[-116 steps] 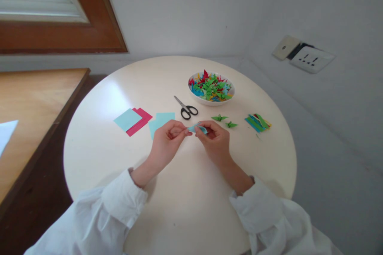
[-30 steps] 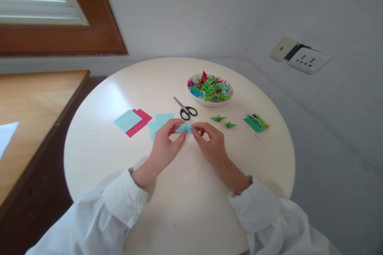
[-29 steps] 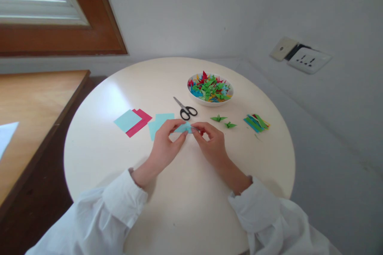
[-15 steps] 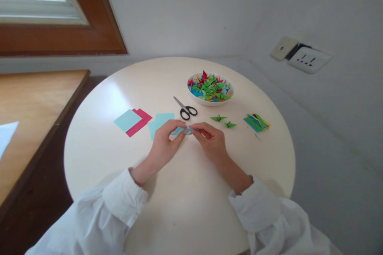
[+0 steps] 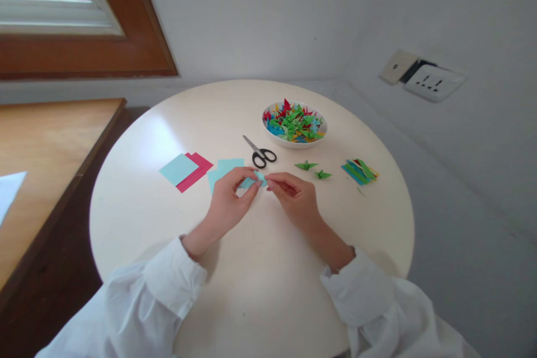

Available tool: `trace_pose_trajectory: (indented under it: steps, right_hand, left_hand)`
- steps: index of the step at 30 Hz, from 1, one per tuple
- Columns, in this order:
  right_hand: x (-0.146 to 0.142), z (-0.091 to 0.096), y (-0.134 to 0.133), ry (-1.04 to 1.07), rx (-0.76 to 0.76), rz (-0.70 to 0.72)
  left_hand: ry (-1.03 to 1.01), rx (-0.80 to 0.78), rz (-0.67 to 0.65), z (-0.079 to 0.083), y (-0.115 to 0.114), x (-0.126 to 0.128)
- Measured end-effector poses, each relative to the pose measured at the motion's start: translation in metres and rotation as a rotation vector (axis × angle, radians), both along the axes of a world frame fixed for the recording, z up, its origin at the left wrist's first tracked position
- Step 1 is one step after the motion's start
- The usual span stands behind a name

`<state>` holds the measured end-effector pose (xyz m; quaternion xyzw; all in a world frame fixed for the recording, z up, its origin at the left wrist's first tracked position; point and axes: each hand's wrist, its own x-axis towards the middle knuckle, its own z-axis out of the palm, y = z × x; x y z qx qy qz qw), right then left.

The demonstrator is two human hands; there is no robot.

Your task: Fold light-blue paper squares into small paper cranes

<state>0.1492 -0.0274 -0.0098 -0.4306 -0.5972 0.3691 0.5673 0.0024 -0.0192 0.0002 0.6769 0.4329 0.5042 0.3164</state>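
Note:
A small folded piece of light blue paper is pinched between the thumb and fingers of my left hand. My right hand is closed too, its thumb and fingertips at the paper's right edge. Fingers partly cover the folds. Flat light blue sheets lie just behind my left hand. Black-handled scissors rest open-bladed or closed, I cannot tell, beyond both hands. Two green paper cranes sit on the table past my right hand.
The round white table holds a white bowl heaped with coloured paper cranes. Pink sheets with a light blue one on top lie at left. Paper strips are piled at right. A wooden table stands further left.
The folded light blue paper has turned slightly between my fingers and more of its surface shows. My fingertips have shifted a little; the other things stay where they were.

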Motion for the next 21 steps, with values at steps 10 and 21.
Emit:
trace_pose_trajectory:
  steps: [10, 21]
  right_hand:
    - [0.0005, 0.002, -0.002, -0.076, 0.042, -0.013]
    - [-0.0026, 0.0045, -0.0008, 0.092, -0.115, -0.031]
  left_hand:
    - [0.094, -0.021, -0.019, 0.0025, -0.0013, -0.0027]
    - [0.01, -0.12, -0.056, 0.0084, 0.0001, -0.0014]
